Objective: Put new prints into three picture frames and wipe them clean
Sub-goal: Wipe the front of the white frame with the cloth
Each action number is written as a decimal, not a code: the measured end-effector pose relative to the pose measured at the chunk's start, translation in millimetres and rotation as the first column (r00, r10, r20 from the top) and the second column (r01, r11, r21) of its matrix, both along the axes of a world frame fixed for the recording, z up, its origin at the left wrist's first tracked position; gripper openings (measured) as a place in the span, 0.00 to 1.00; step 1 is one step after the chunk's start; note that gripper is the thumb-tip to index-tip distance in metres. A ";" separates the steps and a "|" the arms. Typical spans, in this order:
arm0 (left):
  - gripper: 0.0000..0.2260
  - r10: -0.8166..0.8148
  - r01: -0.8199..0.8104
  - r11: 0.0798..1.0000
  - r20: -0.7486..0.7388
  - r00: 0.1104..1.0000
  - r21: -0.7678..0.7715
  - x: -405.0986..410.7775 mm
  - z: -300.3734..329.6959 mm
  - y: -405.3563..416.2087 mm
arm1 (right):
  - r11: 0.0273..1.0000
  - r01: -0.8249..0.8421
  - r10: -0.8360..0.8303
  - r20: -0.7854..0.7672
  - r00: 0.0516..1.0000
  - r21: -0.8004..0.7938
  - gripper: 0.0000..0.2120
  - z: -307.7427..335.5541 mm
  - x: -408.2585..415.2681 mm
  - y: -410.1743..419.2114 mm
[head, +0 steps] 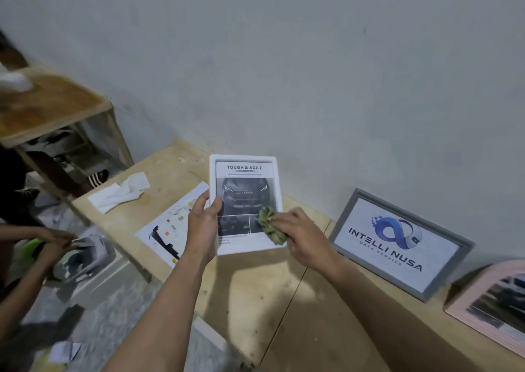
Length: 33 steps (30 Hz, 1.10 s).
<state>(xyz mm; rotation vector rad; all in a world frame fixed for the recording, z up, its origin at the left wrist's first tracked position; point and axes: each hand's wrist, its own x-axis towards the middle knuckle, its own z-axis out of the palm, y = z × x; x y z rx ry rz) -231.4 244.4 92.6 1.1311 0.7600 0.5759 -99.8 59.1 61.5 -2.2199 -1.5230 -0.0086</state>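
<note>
Two frames lean on the wall at the tabletop (255, 286) — grey frame (401, 245), pink frame (488, 300). Left hand (202, 224) grips the white frame (245, 204) above it — right hand (304, 236) presses a cloth (271, 224) on its glass.

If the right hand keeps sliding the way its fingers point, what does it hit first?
The right hand points left across the white frame, pressing the green cloth on its front. Going on, it would probably meet the left hand, whose thumb clamps the frame's left edge.

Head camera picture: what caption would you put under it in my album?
Left hand holds a white frame while the right hand wipes it with a green cloth.
</note>
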 end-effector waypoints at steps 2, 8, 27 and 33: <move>0.10 0.025 -0.025 1.000 0.015 1.000 -0.016 -13.9 4.7 -1.5 | 0.992 -0.068 0.054 -0.122 0.991 -0.111 0.23 4.5 -16.9 -11.2; 0.13 -0.081 0.084 0.994 -0.052 0.995 0.072 -39.9 1.2 -2.2 | 0.975 0.223 -0.193 -0.496 0.847 0.001 0.24 92.6 -13.0 0.0; 0.13 -0.133 0.136 0.991 0.118 0.984 -0.011 -42.9 27.7 -24.6 | 0.966 0.251 -0.202 -0.443 0.873 0.055 0.24 124.2 -55.1 -15.1; 0.17 -0.224 0.227 0.974 0.154 0.962 -0.006 -36.6 46.2 -42.9 | 0.936 0.171 -0.204 0.078 0.976 0.308 0.25 131.4 -40.5 23.6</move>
